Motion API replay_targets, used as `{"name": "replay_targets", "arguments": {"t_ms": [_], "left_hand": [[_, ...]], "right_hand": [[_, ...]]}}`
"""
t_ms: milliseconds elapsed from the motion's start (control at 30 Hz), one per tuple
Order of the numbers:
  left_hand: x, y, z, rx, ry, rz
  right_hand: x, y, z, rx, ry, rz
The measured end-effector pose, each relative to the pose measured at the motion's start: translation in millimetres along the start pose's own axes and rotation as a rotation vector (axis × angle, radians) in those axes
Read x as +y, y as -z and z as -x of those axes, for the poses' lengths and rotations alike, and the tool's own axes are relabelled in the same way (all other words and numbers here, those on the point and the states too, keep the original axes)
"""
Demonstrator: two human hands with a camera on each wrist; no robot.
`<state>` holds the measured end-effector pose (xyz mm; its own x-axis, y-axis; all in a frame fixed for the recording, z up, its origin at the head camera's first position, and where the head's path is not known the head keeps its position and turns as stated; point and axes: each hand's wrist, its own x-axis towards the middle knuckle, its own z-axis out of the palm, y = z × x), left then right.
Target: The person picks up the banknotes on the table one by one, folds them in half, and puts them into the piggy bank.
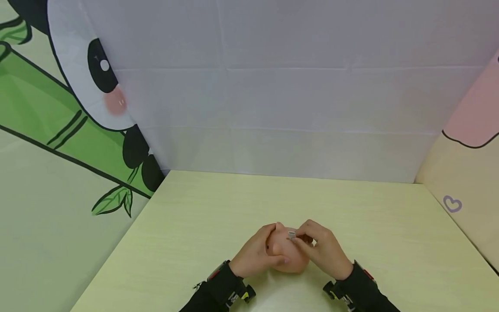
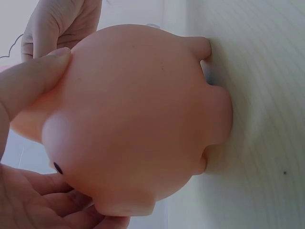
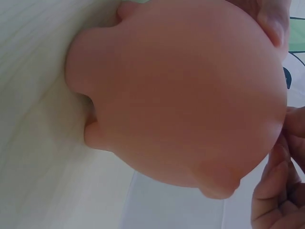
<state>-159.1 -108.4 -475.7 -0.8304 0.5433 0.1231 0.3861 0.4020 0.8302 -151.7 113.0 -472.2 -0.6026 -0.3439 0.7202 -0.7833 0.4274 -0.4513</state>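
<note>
A pink piggy bank [image 1: 294,261] with rounded ears, stubby legs and a dark eye stands on the table. My left hand [image 1: 255,252] grips it around the head, thumb across the upper body and the other fingers along the face, as the left wrist view shows. With thumb and fingertips, my right hand [image 1: 323,248] pinches a small, flat, pale grey piece with print-like marks [image 1: 291,234] right at the top of the pig's back. In the right wrist view the body of the piggy bank [image 3: 181,90] hides that piece.
The pale yellow wood-grain table [image 1: 218,208] reaches back to a white wall panel [image 1: 288,108]. On the left is a wall with a cartoon panda and green bamboo [image 1: 58,112]. A cream wall with a purple heart [image 1: 452,203] stands on the right.
</note>
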Motion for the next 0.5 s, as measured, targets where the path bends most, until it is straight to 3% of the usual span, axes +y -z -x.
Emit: {"name": "replay_targets", "arguments": {"t_ms": [500], "left_hand": [[-1.5, -1.0, -0.7, -0.003, -0.003, 0.009]], "right_hand": [[-3.5, 6.9, -3.4, 0.024, -0.024, -0.015]]}}
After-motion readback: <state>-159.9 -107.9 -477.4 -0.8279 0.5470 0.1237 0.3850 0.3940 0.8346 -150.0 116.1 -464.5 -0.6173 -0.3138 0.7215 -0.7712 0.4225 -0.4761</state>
